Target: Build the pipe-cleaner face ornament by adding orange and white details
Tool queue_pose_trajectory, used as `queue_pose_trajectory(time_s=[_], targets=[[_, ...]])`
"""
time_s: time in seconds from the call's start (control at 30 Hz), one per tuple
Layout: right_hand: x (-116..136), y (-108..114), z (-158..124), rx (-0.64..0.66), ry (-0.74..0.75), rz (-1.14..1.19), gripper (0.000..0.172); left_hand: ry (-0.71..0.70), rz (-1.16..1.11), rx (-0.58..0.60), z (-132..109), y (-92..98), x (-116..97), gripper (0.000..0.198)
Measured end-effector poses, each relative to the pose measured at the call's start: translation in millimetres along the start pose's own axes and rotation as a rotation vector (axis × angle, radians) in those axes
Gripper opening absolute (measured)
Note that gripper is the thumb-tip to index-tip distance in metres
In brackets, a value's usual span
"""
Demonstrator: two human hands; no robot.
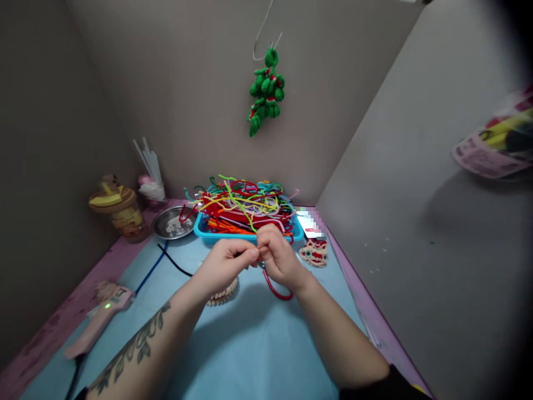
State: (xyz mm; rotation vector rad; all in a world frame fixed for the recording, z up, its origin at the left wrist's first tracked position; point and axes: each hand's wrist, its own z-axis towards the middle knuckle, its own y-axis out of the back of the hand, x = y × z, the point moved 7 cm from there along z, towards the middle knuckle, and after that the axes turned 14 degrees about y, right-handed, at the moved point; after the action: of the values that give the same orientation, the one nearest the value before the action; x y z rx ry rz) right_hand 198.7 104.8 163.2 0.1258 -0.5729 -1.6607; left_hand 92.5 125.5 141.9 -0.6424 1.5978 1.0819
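Left hand [227, 262] touching right hand [280, 258], red strand [281, 298] below — blue basket [222, 237] beyond

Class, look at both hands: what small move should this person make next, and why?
Perhaps ease the right hand slightly away from the left hand: their fingers meet above the blue mat, hiding whatever may be pinched between them, so it cannot be checked.
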Motion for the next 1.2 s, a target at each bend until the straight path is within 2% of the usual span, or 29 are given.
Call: queue_pose_trajectory(time_s=[0.1,0.2,0.27,0.33,0.43,0.57,0.77,1.03,1.2], targets=[[-6,8,-3,-0.069,-0.072,0.017,0.02,-0.073,0.113,-0.065,-2,5.1,-6,0.033],[-13,17,-6,-0.148,-0.192,0.024,0.026,-0.208,0.244,-0.263,-9,17.0,-14,0.02],[-14,17,-7,-0.154,-0.238,0.032,0.025,-0.277,0.32,-0.406,-14,23.7,-16,0.023],[-13,13,-7,-0.141,-0.26,0.04,0.021,-0.322,0.395,-0.487,-18,25.2,-17,0.024],[-13,9,-8,-0.152,-0.292,0.034,0.013,-0.365,0.479,-0.501,-20,21.3,-18,0.022],[-19,9,-13,-0.215,-0.367,0.05,0.012,-0.36,0.481,-0.501,-18,22.4,-15,0.03],[-25,4,-17,-0.185,-0.43,0.072,0.012,-0.394,0.514,-0.558,-20,29.5,-16,0.037],[-36,23,-29,-0.317,-0.487,-0.025,0.021,-0.247,0.448,-0.552,-17,58.2,-13,0.032],[-36,31,-30,-0.333,-0.465,-0.075,0.02,-0.247,0.397,-0.571,-22,70.2,-19,0.021]])
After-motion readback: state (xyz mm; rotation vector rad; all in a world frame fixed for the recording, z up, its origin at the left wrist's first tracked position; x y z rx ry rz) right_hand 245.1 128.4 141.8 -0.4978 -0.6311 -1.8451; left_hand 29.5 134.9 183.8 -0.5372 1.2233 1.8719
